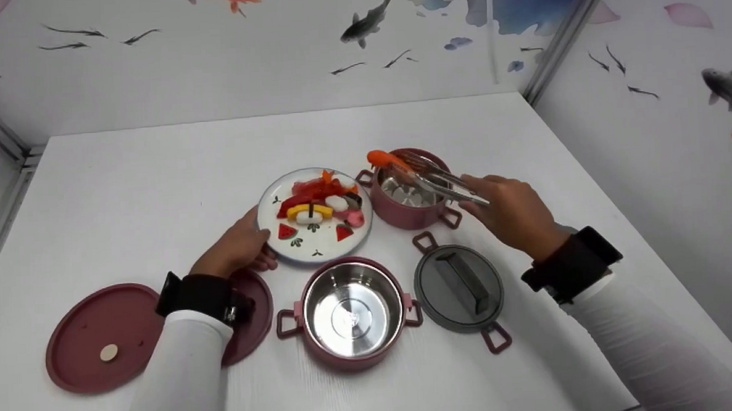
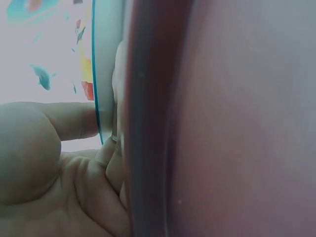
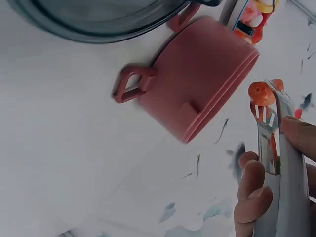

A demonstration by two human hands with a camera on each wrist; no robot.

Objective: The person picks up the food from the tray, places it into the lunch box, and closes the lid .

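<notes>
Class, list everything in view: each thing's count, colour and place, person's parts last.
Table: 1, white, centre of view
Rear pot: 1, dark red, far side
Front pot: 1, dark red, near side
Lid: 1, grey, right of front pot
Discs: 2, dark red, left of front pot
Spot: 1, beige, on leftmost disc
Plate: 1, white, left of rear pot
Food pieces: several, mixed colours, on plate
Tongs: 1 pair, silver, over rear pot
Held piece: 1, orange, in tongs' tips
Walls: at least 2, white, fish-printed, behind and right
Left hand: 1, bare, gripping plate's edge
Right hand: 1, bare, holding tongs
Wrist straps: 2, black, one per wrist
Sleeves: 2, white, one per arm
</notes>
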